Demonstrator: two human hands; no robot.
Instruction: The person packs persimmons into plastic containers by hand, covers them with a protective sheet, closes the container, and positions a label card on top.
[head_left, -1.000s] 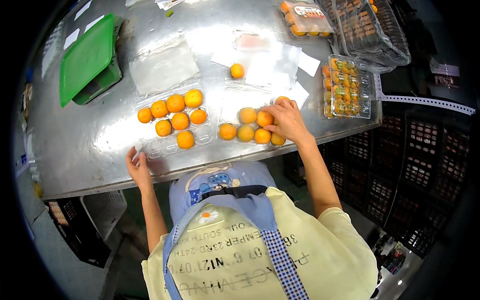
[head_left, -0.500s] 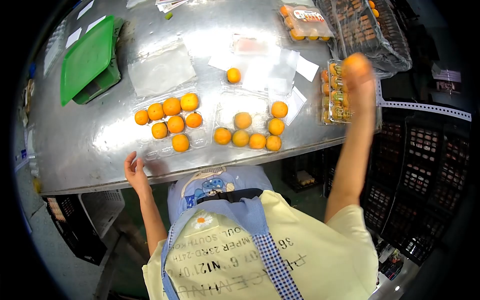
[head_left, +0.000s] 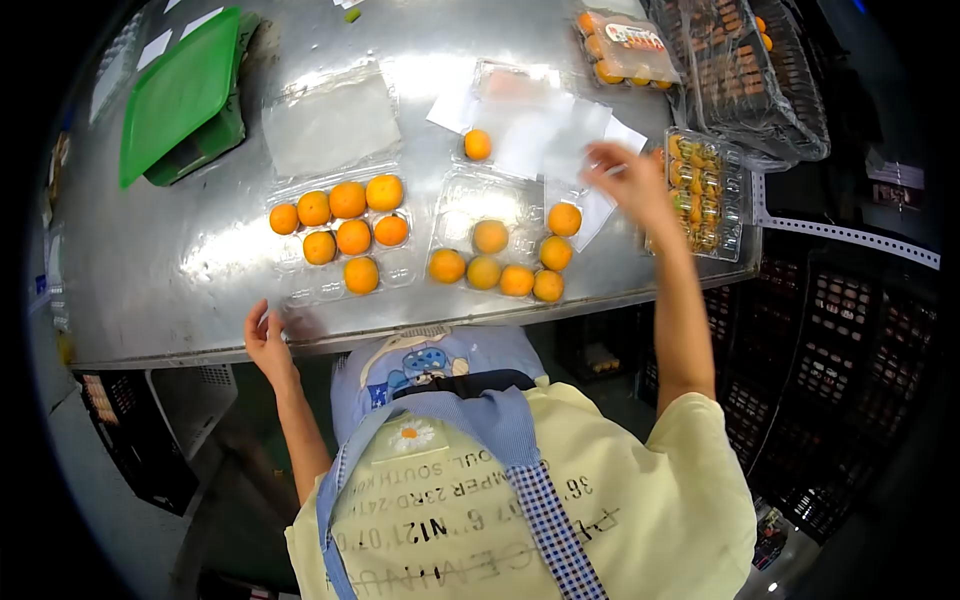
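Note:
My right hand (head_left: pixel 632 188) hovers over the papers between the middle clamshell and the small filled pack. It is slightly blurred; its thumb and fingers are apart and I see nothing between them. Nearest my left hand (head_left: pixel 267 338) is the table's front edge; its fingers are loosely spread and empty. The left clear plastic clamshell (head_left: pixel 295 270) lies open with several oranges (head_left: pixel 352 237) in its cups. Beside it, the middle open clamshell (head_left: pixel 455 215) holds several oranges (head_left: pixel 517 281) along its front and right. A single orange (head_left: pixel 477 145) lies behind it, near its lid.
A green lidded bin (head_left: pixel 185 95) stands at the left. White papers (head_left: pixel 625 137) lie near the middle lid. At the right are a filled clear pack (head_left: pixel 705 190), a closed labelled pack of oranges (head_left: pixel 628 50) and a plastic-lined basket (head_left: pixel 790 110). Dark crates (head_left: pixel 840 310) stand beyond the table.
My right hand has moved left from above the filled pack, where it held an orange; that orange no longer shows in it. My left hand has barely moved. The view has shifted slightly.

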